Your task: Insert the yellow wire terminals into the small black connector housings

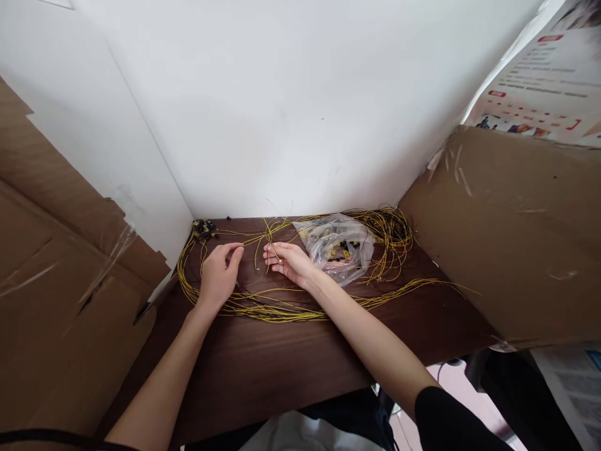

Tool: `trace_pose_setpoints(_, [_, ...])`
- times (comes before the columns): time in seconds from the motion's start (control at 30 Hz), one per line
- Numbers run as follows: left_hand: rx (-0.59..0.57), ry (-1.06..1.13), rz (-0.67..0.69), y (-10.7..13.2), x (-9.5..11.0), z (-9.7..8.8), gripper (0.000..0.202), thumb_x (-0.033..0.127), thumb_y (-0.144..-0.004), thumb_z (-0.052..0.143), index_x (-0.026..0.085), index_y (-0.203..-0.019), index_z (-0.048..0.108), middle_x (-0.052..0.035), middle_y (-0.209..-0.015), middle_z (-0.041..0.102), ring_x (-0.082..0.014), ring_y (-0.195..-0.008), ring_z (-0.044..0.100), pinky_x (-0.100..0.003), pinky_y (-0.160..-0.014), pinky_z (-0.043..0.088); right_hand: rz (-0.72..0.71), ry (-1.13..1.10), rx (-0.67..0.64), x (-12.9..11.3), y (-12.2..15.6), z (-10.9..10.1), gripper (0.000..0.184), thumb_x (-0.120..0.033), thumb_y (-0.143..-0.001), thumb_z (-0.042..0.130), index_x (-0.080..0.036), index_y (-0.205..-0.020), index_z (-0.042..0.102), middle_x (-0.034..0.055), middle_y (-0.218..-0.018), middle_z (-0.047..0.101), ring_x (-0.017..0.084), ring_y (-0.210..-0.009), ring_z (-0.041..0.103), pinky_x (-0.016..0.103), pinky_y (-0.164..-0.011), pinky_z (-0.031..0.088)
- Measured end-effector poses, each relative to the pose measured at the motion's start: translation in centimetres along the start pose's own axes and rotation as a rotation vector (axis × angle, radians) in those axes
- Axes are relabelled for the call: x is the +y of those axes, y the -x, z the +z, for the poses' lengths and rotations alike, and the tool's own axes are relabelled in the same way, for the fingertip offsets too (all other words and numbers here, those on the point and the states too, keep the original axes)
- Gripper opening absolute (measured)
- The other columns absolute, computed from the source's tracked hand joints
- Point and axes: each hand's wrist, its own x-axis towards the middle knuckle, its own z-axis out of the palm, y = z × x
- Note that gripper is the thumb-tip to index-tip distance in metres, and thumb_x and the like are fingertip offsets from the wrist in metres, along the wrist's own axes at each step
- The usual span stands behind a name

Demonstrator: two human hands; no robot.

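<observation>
My left hand [220,270] is closed in a pinch, thumb against forefinger, where the end of a thin yellow wire [256,238] meets the fingertips. To its right, my right hand [290,262] grips several yellow and dark wires [269,237] between thumb and fingers. Their loose ends fan upward and hang below the fingers. Just beyond the right hand lies a clear plastic bag [350,269] with small black and yellow parts showing through. A long bundle of yellow and black wires [277,312] curves across the table below both hands.
A tangled coil of yellow wire [392,235] lies at the back right of the brown table [263,369]. Small black and yellow connectors [203,228] sit at the back left. Cardboard panels [507,238] flank both sides, and a white wall [282,113] stands behind.
</observation>
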Motion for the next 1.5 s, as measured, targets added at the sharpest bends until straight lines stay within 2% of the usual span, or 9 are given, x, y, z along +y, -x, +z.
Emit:
trace_pose_setpoints(0.13, [0.005,-0.131,0.04,0.0,-0.7,0.1,0.035,0.03,-0.077,0.053,0.014,-0.107,0.061,-0.0058,-0.09,0.057,-0.0124,-0.061,0.05,-0.029,-0.069,0.045,-0.022,-0.044,-0.055,0.5,-0.3,-0.9,0.001,-0.012,-0.075,0.064,-0.012,-0.074,0.063,-0.0003,-0.064,0.064,0.006,-0.057,0.057,0.017,-0.056,0.044])
trace_pose_setpoints(0.23, [0.025,-0.223,0.05,0.0,-1.2,0.1,0.038,0.029,-0.076,0.055,0.016,-0.111,0.06,-0.0046,-0.087,0.053,-0.0138,-0.065,0.051,-0.029,-0.069,0.044,0.012,-0.147,-0.096,0.5,-0.6,-1.7,0.003,-0.01,-0.078,0.06,-0.012,-0.077,0.062,0.0012,-0.066,0.066,0.008,-0.062,0.061,0.018,-0.061,0.049])
trace_pose_setpoints(0.43, [-0.082,-0.234,0.026,0.0,-1.3,0.1,0.03,0.038,-0.078,0.051,0.016,-0.086,0.071,-0.0059,-0.08,0.06,-0.0177,-0.073,0.054,-0.031,-0.073,0.043,0.012,-0.205,-0.122,0.5,-0.7,-2.0,0.013,-0.005,-0.084,0.051,-0.009,-0.077,0.061,0.0027,-0.064,0.065,0.008,-0.06,0.061,0.018,-0.059,0.05])
trace_pose_setpoints(0.6, [-0.145,-0.261,0.005,-0.2,-1.0,-0.1,0.026,0.035,-0.073,0.055,0.018,-0.08,0.073,-0.0072,-0.082,0.065,-0.0201,-0.076,0.054,-0.031,-0.072,0.041,-0.007,-0.222,-0.107,0.7,-0.7,-1.8,0.012,-0.005,-0.083,0.052,-0.009,-0.077,0.062,0.0021,-0.064,0.064,0.008,-0.06,0.061,0.018,-0.06,0.049])
trace_pose_setpoints(0.8, [-0.125,0.012,-0.131,-0.2,-0.9,-0.1,0.03,0.04,-0.068,0.06,0.014,-0.079,0.071,-0.0047,-0.071,0.066,-0.0162,-0.062,0.053,-0.027,-0.06,0.04,-0.064,-0.21,-0.055,1.0,-0.5,-1.4,0.008,-0.008,-0.08,0.057,-0.01,-0.073,0.061,0.0045,-0.074,0.066,0.013,-0.072,0.065,0.025,-0.07,0.052])
trace_pose_setpoints(0.9, [-0.13,0.249,-0.226,-0.1,-0.1,-0.2,0.03,0.039,-0.066,0.064,0.013,-0.079,0.069,-0.0047,-0.072,0.068,-0.0162,-0.067,0.058,-0.026,-0.066,0.043,-0.084,-0.165,-0.035,1.1,-0.4,-1.2,0.006,-0.011,-0.079,0.061,-0.01,-0.072,0.06,0.0049,-0.079,0.066,0.013,-0.072,0.065,0.028,-0.072,0.053])
trace_pose_setpoints(1.0, [-0.154,0.38,-0.285,0.1,0.9,-0.6,0.028,0.036,-0.064,0.067,0.012,-0.078,0.068,-0.0049,-0.072,0.069,-0.0166,-0.072,0.061,-0.026,-0.072,0.045,-0.087,-0.103,-0.039,1.1,-0.3,-1.1,0.006,-0.014,-0.078,0.062,-0.011,-0.073,0.06,0.0049,-0.081,0.066,0.012,-0.067,0.064,0.028,-0.069,0.053])
trace_pose_setpoints(1.17, [-0.23,0.406,-0.3,0.3,1.8,-1.0,0.031,0.038,-0.064,0.069,0.012,-0.081,0.069,-0.0046,-0.066,0.069,-0.0153,-0.064,0.06,-0.025,-0.064,0.045,-0.087,-0.085,-0.089,1.2,-0.4,-1.3,0.01,-0.018,-0.076,0.066,-0.011,-0.074,0.06,0.0038,-0.077,0.067,0.011,-0.064,0.064,0.025,-0.066,0.053])
trace_pose_setpoints(1.5, [-0.299,0.445,-0.286,0.7,2.3,-0.4,0.031,0.04,-0.066,0.07,0.013,-0.082,0.07,-0.0055,-0.071,0.071,-0.015,-0.065,0.06,-0.024,-0.059,0.044,-0.155,-0.008,-0.057,1.7,-0.7,-1.1,0.035,-0.023,-0.048,0.083,-0.011,-0.071,0.06,-0.0015,-0.066,0.062,0.008,-0.057,0.06,0.023,-0.062,0.048])
